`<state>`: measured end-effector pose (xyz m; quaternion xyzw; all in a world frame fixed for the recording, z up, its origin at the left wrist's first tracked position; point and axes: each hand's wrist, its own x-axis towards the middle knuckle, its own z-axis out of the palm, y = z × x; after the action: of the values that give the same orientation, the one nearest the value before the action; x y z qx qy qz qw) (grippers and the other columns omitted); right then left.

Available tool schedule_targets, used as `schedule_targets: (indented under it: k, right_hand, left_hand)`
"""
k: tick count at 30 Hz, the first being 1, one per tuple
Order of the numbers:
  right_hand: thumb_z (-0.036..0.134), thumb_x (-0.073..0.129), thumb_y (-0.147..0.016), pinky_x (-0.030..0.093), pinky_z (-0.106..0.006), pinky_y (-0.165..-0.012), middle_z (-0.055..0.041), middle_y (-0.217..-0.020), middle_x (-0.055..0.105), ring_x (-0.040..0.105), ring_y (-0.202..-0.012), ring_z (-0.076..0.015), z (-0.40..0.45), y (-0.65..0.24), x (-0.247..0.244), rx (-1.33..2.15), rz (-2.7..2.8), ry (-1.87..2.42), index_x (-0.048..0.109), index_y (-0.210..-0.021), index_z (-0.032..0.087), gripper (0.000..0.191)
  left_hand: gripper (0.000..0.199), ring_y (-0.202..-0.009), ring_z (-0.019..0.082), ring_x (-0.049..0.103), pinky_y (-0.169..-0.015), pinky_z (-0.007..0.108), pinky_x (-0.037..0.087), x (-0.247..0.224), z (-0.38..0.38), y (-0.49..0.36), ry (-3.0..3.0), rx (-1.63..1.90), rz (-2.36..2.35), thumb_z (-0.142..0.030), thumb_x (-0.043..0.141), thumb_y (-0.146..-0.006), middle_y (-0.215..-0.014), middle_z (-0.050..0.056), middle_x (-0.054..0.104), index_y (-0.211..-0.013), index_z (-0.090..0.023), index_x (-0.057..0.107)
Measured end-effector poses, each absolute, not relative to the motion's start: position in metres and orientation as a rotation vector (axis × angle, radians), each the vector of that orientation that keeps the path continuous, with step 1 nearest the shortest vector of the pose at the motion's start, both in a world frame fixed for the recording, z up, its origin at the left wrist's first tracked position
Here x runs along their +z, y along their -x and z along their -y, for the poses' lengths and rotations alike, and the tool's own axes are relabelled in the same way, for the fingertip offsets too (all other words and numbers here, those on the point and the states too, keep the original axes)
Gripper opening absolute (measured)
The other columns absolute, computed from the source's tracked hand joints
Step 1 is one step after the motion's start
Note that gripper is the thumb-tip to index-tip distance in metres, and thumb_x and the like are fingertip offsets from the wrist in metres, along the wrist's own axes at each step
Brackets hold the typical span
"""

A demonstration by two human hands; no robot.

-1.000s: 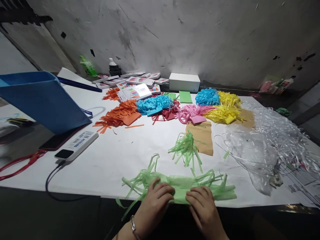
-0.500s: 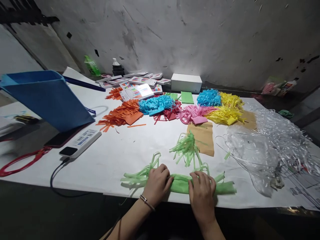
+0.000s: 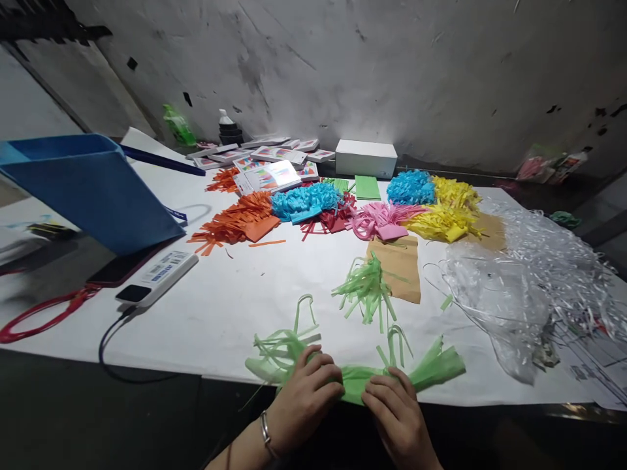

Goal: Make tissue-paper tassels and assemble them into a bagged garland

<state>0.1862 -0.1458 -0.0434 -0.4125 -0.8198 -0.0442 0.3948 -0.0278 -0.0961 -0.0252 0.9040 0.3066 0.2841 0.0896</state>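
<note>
At the table's front edge lies a fringed strip of green tissue paper [image 3: 355,378], its cut ends splayed out on both sides. My left hand [image 3: 309,390], with a silver bangle at the wrist, has its fingers curled over the strip's left part. My right hand [image 3: 399,408] grips the right part in the same way, and the thumbs are hidden. Between the hands a short plain band of the paper shows. A green tissue tassel [image 3: 366,284] lies just beyond, partly on a brown paper sheet [image 3: 404,277].
Orange [image 3: 240,219], blue [image 3: 304,202], pink [image 3: 385,219] and yellow [image 3: 445,222] tassels lie across the back, before a white box [image 3: 366,158] and flat printed packs [image 3: 274,176]. Clear plastic wrapping [image 3: 494,300] is at right. A power bank [image 3: 159,277] and blue holder [image 3: 93,189] stand left.
Both hands have drawn the green strip slightly toward me, down to the table edge. Its ends have lifted and spread, and the hands have rolled a little over it.
</note>
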Motion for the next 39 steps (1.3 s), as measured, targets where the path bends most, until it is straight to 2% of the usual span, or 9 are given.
schedule_targets:
  k: [5, 9, 12, 17, 20, 23, 28, 33, 39]
  right_hand:
    - [0.016, 0.045, -0.093, 0.037, -0.043, -0.094, -0.0015, -0.080, 0.066, 0.062, -0.088, -0.0199, 0.147, -0.183, -0.039, -0.042, 1.940, 1.312, 0.062, -0.089, 0.023, 0.019]
    - [0.024, 0.044, -0.095, 0.036, -0.044, -0.086, -0.0028, -0.075, 0.060, 0.057, -0.079, -0.0212, 0.139, -0.175, -0.039, -0.089, 1.837, 1.587, 0.056, -0.076, 0.022, 0.023]
    - [0.027, 0.045, -0.094, 0.034, -0.049, -0.089, -0.0060, -0.081, 0.061, 0.056, -0.084, -0.0244, 0.131, -0.173, -0.040, -0.172, 1.774, 1.689, 0.057, -0.078, 0.021, 0.020]
    - [0.009, 0.038, -0.091, 0.040, -0.043, -0.094, -0.0073, -0.097, 0.065, 0.058, -0.095, -0.0214, 0.130, -0.179, -0.037, -0.107, 2.031, 1.329, 0.061, -0.103, 0.020, 0.028]
    - [0.017, 0.045, -0.091, 0.041, -0.041, -0.095, -0.0069, -0.098, 0.068, 0.060, -0.096, -0.0210, 0.137, -0.186, -0.036, -0.108, 2.144, 1.184, 0.062, -0.107, 0.018, 0.023]
    - [0.018, 0.051, -0.090, 0.039, -0.041, -0.097, -0.0053, -0.095, 0.070, 0.061, -0.094, -0.0199, 0.144, -0.191, -0.039, -0.151, 2.103, 1.152, 0.063, -0.102, 0.019, 0.017]
    - [0.014, 0.047, -0.093, 0.033, -0.042, -0.099, -0.0023, -0.088, 0.068, 0.060, -0.091, -0.0181, 0.148, -0.189, -0.039, -0.028, 1.991, 1.263, 0.062, -0.091, 0.021, 0.017]
    - [0.021, 0.044, -0.094, 0.032, -0.044, -0.093, -0.0033, -0.082, 0.061, 0.057, -0.084, -0.0198, 0.143, -0.177, -0.034, -0.013, 1.842, 1.584, 0.056, -0.077, 0.021, 0.020]
    - [0.008, 0.039, -0.090, 0.037, -0.042, -0.094, -0.0053, -0.092, 0.064, 0.058, -0.092, -0.0198, 0.140, -0.179, -0.037, -0.029, 2.021, 1.336, 0.060, -0.099, 0.020, 0.026]
  left_hand:
    - [0.020, -0.083, 0.018, 0.054, -0.088, 0.039, 0.041, -0.023, 0.097, 0.026, -2.593, 0.897, -1.082, -0.018, 0.050, -0.090, -0.086, 0.003, 0.063, -0.074, -0.021, 0.059]
    - [0.022, -0.079, 0.018, 0.053, -0.080, 0.037, 0.041, -0.019, 0.091, 0.019, -2.518, 0.770, -1.300, -0.018, 0.045, -0.091, -0.082, 0.004, 0.059, -0.072, -0.019, 0.057]
    - [0.021, -0.078, 0.020, 0.053, -0.077, 0.039, 0.039, -0.019, 0.085, 0.012, -2.503, 0.671, -1.450, -0.022, 0.049, -0.089, -0.081, 0.004, 0.059, -0.071, -0.018, 0.056]
    - [0.012, -0.087, 0.020, 0.054, -0.086, 0.041, 0.035, -0.022, 0.080, 0.010, -2.567, 0.740, -1.277, -0.014, 0.051, -0.089, -0.095, 0.004, 0.063, -0.086, -0.020, 0.060]
    - [0.008, -0.086, 0.018, 0.053, -0.092, 0.040, 0.033, -0.023, 0.084, 0.016, -2.677, 0.730, -0.982, -0.019, 0.057, -0.088, -0.091, 0.001, 0.065, -0.092, -0.023, 0.062]
    - [0.012, -0.089, 0.019, 0.053, -0.093, 0.040, 0.034, -0.024, 0.089, 0.024, -2.712, 0.748, -0.865, -0.027, 0.063, -0.085, -0.091, 0.001, 0.066, -0.097, -0.023, 0.063]
    - [0.011, -0.085, 0.018, 0.052, -0.087, 0.038, 0.036, -0.022, 0.095, 0.024, -2.602, 0.854, -0.964, -0.015, 0.054, -0.089, -0.088, 0.002, 0.064, -0.084, -0.021, 0.061]
    - [0.012, -0.084, 0.020, 0.052, -0.086, 0.040, 0.037, -0.014, 0.095, 0.011, -2.450, 0.728, -1.227, -0.015, 0.050, -0.086, -0.087, 0.004, 0.059, -0.076, -0.019, 0.056]
    - [0.011, -0.084, 0.019, 0.051, -0.088, 0.040, 0.032, -0.022, 0.091, 0.009, -2.587, 0.738, -1.128, -0.014, 0.052, -0.089, -0.090, 0.002, 0.063, -0.082, -0.021, 0.059]
